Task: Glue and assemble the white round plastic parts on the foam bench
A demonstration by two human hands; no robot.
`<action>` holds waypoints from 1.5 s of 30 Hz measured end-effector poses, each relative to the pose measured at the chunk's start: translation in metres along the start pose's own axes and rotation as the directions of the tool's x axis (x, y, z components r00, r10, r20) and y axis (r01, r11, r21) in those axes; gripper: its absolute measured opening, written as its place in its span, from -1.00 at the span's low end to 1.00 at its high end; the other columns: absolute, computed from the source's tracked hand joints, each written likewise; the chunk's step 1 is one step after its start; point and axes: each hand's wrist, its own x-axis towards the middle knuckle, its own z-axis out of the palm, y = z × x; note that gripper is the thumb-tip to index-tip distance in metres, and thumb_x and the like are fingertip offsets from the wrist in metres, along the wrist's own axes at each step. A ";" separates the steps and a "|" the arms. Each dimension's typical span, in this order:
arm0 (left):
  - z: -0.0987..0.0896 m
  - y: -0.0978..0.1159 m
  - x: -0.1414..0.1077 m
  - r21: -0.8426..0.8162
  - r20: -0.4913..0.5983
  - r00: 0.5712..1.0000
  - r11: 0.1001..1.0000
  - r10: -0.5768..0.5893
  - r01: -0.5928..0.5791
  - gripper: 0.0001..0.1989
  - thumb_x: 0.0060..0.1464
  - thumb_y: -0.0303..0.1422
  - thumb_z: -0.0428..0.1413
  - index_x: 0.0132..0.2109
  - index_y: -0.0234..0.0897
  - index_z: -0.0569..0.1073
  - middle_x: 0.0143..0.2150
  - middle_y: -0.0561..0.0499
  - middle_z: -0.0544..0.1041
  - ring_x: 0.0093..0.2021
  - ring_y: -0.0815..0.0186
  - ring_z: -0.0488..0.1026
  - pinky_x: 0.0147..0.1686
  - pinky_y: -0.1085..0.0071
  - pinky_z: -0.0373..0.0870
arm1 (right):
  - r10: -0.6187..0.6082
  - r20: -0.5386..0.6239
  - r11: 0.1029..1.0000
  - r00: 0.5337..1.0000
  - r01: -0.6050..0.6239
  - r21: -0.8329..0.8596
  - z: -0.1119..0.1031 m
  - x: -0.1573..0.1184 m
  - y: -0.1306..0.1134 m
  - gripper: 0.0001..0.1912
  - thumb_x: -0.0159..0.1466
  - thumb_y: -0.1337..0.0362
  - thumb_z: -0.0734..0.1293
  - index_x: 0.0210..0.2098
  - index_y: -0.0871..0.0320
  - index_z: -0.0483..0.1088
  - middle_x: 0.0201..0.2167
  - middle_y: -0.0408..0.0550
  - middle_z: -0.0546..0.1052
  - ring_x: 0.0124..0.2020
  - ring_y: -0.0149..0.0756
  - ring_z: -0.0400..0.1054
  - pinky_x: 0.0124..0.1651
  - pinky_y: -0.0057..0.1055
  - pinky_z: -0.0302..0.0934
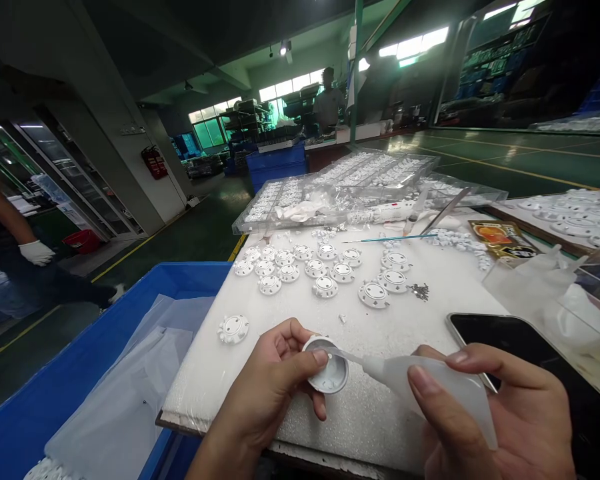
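My left hand (285,373) pinches a small round white cup-shaped part (333,377), its hollow side tilted toward me. In my right hand (500,407) lies a translucent squeeze bottle (430,383), held between thumb and fingers. The bottle's thin nozzle points left, and its tip reaches the inside of the cup by my left thumb. Beyond my hands, several white round disc parts (325,285) rest on the white foam-topped table (280,313). One disc part (233,329) sits apart, left of the others. A tiny white piece (343,319) is just past the cup.
A black-screened phone (510,353) lies beside my right hand. Clear trays of small white parts (275,200) line the table's far side, near a thin blue brush (385,239). A blue bin (130,320) with plastic bags stands left. A gloved person (10,227) is farther left.
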 end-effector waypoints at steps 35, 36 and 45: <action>-0.001 0.003 -0.003 -0.023 -0.025 0.999 0.999 0.023 -0.023 -0.78 -0.06 -0.44 0.27 -0.41 -0.34 0.33 -0.54 0.09 0.42 -0.61 0.49 0.31 -0.71 0.63 0.35 | -0.281 0.430 0.730 0.858 0.482 -0.484 -0.031 0.006 0.040 -0.71 0.29 -0.02 0.24 -0.24 0.08 0.25 -0.37 -0.11 0.50 -0.44 -0.29 0.47 -0.56 -0.48 0.18; -0.001 0.003 -0.003 -0.020 -0.026 0.999 1.000 0.022 -0.022 -0.78 -0.05 -0.44 0.27 -0.41 -0.34 0.33 -0.55 0.09 0.41 -0.62 0.50 0.30 -0.71 0.63 0.36 | -0.274 0.432 0.737 0.859 0.476 -0.479 -0.031 0.005 0.042 -0.73 0.29 0.00 0.25 -0.23 0.07 0.25 -0.36 -0.12 0.49 -0.43 -0.29 0.47 -0.57 -0.48 0.16; -0.001 0.001 -0.006 0.036 -0.053 0.998 0.999 0.037 -0.035 -0.75 -0.06 -0.40 0.29 -0.40 -0.33 0.33 -0.53 0.11 0.38 -0.61 0.50 0.29 -0.71 0.63 0.33 | -0.243 0.496 0.741 0.834 0.490 -0.460 -0.033 0.002 0.040 -0.82 0.33 0.08 0.21 -0.26 0.05 0.23 -0.39 -0.19 0.48 -0.64 -0.42 0.31 -0.57 -0.48 0.17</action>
